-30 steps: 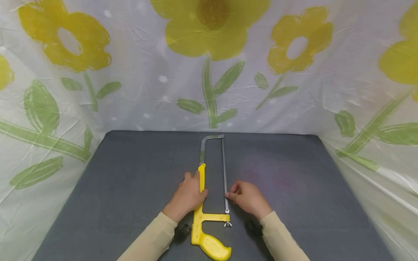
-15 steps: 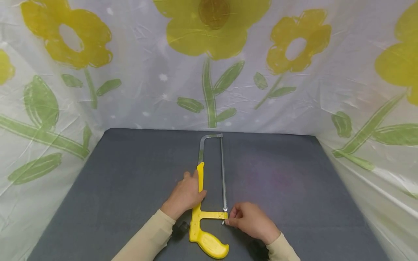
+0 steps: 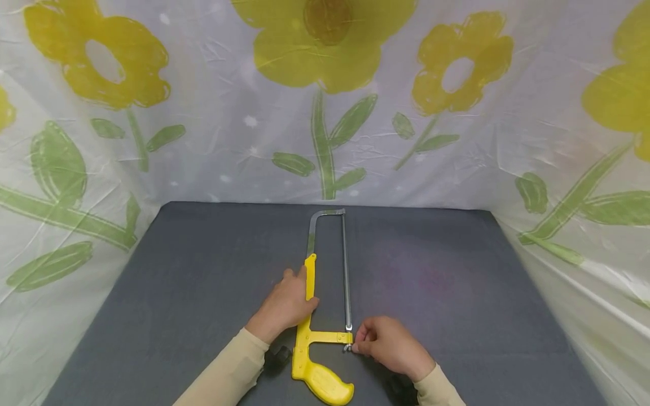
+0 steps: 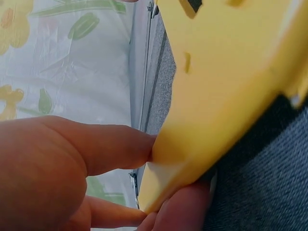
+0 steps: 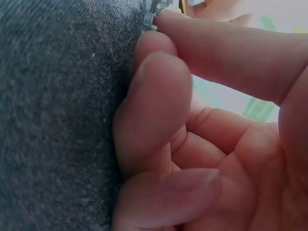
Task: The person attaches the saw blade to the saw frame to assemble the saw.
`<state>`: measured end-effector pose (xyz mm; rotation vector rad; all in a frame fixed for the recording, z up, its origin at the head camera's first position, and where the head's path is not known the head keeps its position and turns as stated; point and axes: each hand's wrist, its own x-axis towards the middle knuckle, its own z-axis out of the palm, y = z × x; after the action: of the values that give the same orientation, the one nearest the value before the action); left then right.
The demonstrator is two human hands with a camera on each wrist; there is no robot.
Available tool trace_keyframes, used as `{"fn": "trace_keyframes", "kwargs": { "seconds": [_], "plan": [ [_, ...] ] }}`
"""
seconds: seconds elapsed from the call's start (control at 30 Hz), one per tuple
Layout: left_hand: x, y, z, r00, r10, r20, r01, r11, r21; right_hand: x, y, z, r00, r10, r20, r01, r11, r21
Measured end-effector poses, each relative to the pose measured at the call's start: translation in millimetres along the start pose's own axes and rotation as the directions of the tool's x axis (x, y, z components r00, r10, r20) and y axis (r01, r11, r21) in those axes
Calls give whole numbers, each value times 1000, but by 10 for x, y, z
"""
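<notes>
A hacksaw with a yellow handle point(image 3: 327, 384) and frame lies on the dark table, its silver blade point(image 3: 347, 276) on the right side. My left hand point(image 3: 284, 304) grips the yellow frame point(image 4: 211, 96); in the left wrist view, thumb and fingers hold it from both sides. Down by the blade's near end, my right hand point(image 3: 391, 344) has its thumb and curled fingers at the small wing nut point(image 3: 347, 348) behind the yellow crossbar point(image 3: 330, 337). The right wrist view shows the fingertips against the nut point(image 5: 150, 20), partly cut off by the top edge.
A dark grey cloth point(image 3: 437, 265) covers the table. Behind and at both sides hangs a white curtain point(image 3: 218, 113) with yellow flowers and green leaves.
My right hand has moved from beside the blade toward me, down to the wing nut, whose wings look turned since half a second ago. The left hand keeps its grip.
</notes>
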<state>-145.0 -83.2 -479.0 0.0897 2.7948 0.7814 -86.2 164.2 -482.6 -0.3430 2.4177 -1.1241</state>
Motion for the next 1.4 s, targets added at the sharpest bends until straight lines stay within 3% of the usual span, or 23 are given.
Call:
{"fn": "trace_keyframes", "kwargs": {
  "seconds": [0.37,0.9,1.4],
  "plan": [
    [1,23,2,1000,-14,-1,14,1000,-6,-15,-45,1,999,32,16,-33,998,46],
    [-9,33,28,999,-46,-16,46,999,-16,21,-110,66,992,114,-45,-115,993,-18],
    [2,13,26,999,-34,-17,34,999,-8,47,-144,124,989,120,-88,-126,990,-66]
  ]
}}
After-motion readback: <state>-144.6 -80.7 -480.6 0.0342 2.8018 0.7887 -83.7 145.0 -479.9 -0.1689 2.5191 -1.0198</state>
